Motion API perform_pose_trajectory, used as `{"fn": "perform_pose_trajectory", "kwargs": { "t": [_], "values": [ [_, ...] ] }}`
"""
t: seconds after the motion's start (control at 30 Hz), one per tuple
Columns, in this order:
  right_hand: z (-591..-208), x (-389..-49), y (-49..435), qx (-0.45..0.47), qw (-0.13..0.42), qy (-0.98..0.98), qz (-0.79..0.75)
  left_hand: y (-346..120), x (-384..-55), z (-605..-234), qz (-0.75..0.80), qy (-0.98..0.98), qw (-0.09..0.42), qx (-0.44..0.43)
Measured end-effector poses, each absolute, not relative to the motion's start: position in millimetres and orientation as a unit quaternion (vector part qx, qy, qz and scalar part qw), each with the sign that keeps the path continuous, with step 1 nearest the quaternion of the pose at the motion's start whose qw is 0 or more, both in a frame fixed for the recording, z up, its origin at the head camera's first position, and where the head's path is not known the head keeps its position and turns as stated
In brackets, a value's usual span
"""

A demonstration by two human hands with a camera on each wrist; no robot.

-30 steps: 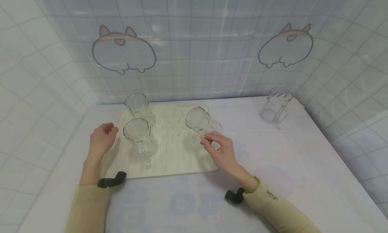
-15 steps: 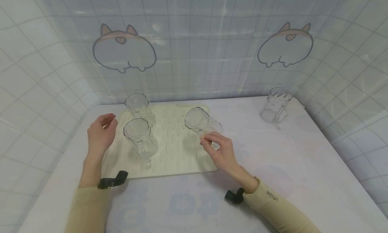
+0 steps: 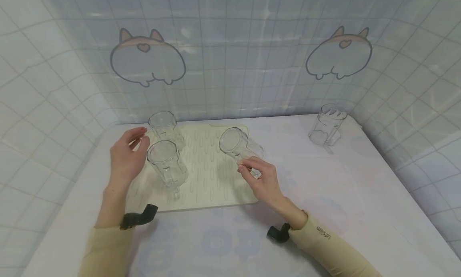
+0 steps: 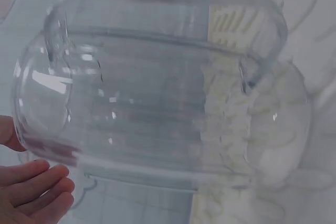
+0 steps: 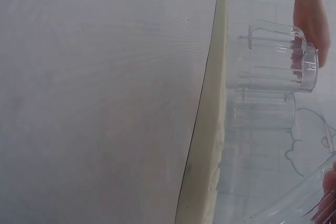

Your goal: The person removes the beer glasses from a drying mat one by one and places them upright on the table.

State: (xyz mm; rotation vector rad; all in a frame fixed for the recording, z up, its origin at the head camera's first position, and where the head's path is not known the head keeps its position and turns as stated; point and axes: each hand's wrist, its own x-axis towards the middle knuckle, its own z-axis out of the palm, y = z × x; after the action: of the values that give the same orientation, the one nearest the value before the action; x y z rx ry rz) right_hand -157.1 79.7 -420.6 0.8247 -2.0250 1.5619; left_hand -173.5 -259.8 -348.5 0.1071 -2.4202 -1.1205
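Observation:
My right hand [image 3: 261, 180] pinches the handle of a clear glass mug [image 3: 235, 142], which leans to the left over the right part of a cream ribbed drying mat [image 3: 206, 171]. Two more glass mugs, a front one [image 3: 165, 159] and a back one [image 3: 163, 127], stand upright on the mat's left side. Beside their left side is my left hand [image 3: 128, 156], fingers loosely bent and holding nothing. In the left wrist view its fingers [image 4: 39, 184] lie close by the rim end of the front mug [image 4: 152, 108]; whether they touch it I cannot tell.
Another glass mug [image 3: 327, 127] stands at the far right back of the white-covered table [image 3: 353, 213]. A tiled backdrop [image 3: 245, 69] rises behind and at both sides. Black wrist cameras [image 3: 139, 217] sit on both arms.
My left hand has risen along the mat's left edge, then moved right toward the two left mugs. The right hand and its mug have stayed nearly still.

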Motion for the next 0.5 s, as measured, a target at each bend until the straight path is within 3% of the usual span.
{"fn": "perform_pose_trajectory", "kwargs": {
  "t": [0.5],
  "values": [
    [-415.7, -159.3, 78.0, 0.3, 0.22, -0.734, 0.569, -226.4, -166.9, -338.5, -0.397, -0.89, 0.217, -0.049]
  ]
}}
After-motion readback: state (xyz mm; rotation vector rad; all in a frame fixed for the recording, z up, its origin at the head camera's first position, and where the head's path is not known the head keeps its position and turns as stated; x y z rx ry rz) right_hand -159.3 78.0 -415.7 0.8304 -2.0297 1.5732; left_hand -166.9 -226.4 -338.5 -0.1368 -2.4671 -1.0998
